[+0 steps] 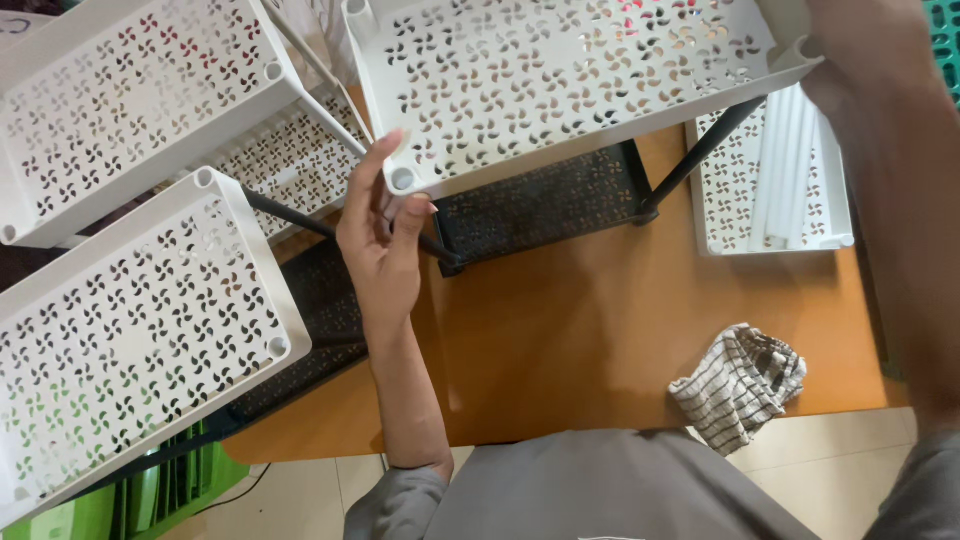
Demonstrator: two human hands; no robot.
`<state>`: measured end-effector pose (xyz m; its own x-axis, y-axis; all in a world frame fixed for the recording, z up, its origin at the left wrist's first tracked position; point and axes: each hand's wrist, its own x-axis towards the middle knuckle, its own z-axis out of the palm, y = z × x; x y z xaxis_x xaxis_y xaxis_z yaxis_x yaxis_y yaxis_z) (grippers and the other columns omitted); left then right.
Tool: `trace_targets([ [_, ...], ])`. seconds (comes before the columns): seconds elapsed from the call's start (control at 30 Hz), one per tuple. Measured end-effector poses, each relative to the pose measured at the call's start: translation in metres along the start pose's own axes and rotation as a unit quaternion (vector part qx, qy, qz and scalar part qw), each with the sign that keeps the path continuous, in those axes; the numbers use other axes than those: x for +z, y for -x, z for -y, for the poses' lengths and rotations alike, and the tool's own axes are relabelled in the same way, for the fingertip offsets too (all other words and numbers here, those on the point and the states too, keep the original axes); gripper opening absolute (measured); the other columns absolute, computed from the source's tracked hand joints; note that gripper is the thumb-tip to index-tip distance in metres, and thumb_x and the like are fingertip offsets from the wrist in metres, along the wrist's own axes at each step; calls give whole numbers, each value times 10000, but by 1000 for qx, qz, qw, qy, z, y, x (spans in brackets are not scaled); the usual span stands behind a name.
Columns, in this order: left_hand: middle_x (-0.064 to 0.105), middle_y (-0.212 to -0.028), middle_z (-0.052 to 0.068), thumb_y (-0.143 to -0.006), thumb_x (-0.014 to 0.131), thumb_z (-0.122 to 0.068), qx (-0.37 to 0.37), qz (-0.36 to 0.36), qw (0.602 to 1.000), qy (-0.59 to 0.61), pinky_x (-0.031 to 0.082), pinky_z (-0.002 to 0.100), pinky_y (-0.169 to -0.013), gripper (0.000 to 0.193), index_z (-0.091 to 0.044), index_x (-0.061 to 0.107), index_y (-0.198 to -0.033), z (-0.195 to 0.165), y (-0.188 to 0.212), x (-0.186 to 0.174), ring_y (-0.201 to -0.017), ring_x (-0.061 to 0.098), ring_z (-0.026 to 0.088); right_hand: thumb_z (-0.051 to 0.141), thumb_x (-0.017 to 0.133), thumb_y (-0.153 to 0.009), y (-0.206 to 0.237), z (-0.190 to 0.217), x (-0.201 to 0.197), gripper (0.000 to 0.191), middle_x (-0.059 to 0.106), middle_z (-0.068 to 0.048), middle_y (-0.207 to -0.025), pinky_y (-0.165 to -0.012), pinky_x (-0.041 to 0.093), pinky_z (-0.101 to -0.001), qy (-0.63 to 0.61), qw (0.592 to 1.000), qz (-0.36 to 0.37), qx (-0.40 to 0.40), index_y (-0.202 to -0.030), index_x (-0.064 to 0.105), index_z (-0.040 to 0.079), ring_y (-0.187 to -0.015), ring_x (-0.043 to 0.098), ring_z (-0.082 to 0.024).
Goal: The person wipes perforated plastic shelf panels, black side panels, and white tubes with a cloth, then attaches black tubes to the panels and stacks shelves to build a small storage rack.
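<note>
The white perforated shelf tray (570,80) fills the upper middle of the frame, tilted, with its pinwheel-pattern cutouts facing the camera and a round socket at each visible corner. The person's left hand (380,240) sits at the tray's lower left corner, just left of centre in the frame: the fingers are loosely curled and mostly extended, the fingertips resting against the rim beside the corner socket, not clamped around it. The right hand (860,60) is at the upper right of the frame, against the tray's right corner; only the wrist and the back of the hand show, so it cannot be told how far it is open or whether it grips the tray.

Two black poles (700,150) run down from under the tray to a black perforated tray (545,200) lying on the orange-brown table (600,330). At the right of the frame a further white tray (730,190) lies on the table with a bundle of white tubes (790,170) in it. A checked cloth (740,385) lies crumpled at the table's near edge, lower right.

On the left side of the frame stand two more white perforated trays: one at the upper left (130,110) and one at the lower left (130,340), both tilted. Green plastic crates (160,490) show in the lower left corner, on the pale floor.
</note>
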<state>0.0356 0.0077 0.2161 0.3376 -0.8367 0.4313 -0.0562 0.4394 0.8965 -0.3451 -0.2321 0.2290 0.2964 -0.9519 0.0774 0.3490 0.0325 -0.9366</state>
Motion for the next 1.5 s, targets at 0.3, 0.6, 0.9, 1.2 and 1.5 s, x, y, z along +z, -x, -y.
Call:
trace_targets([
  [0.3, 616, -1097, 38, -1112, 699, -248, 10, -9, 999, 49, 570, 268, -823, 305, -50, 563, -1302, 2, -6, -4, -936, 633, 116, 347, 588, -1140, 56, -14, 29, 361, 665, -77, -1161, -894, 543, -302, -64, 997, 32, 24, -1300, 619, 25, -992, 649, -160],
  [0.6, 606, -1177, 64, -1113, 680, -314, 14, -14, 997, 72, 575, 315, -852, 345, -87, 544, -1334, -2, -6, -15, -995, 644, 166, 396, 564, -1096, 74, -15, 54, 567, 654, -111, -1303, -952, 586, -354, -14, 999, 42, -15, -1504, 526, 5, -1144, 695, -176],
  [0.9, 596, -1156, 109, -1142, 557, -220, -38, -83, 996, -16, 552, 358, -889, 195, -72, 588, -1263, -12, -4, 6, -957, 622, 190, 636, 371, -1073, 65, -28, 61, 662, 461, -10, -691, -539, 322, -256, -16, 997, 75, 28, -1096, 587, 11, -555, 373, -95],
  [1.2, 614, -1294, 201, -1022, 630, -296, 287, -9, 703, -650, 353, 513, -1124, 336, -160, 634, -1330, -32, -12, 92, -1274, 515, 378, 761, 269, -1007, 56, -38, 58, 739, 259, 29, -493, -450, 204, -261, 40, 992, 114, 33, -854, 519, 82, -431, 234, -103],
  [1.5, 662, -1057, 30, -1030, 672, -136, 372, 90, 722, -577, 511, 363, -858, 322, -128, 647, -1351, -6, -30, 165, -1024, 652, 206, 830, 270, -932, 50, -52, 44, 825, 379, 21, -589, -493, 213, -245, -78, 992, 91, 34, -945, 591, 71, -491, 276, -89],
])
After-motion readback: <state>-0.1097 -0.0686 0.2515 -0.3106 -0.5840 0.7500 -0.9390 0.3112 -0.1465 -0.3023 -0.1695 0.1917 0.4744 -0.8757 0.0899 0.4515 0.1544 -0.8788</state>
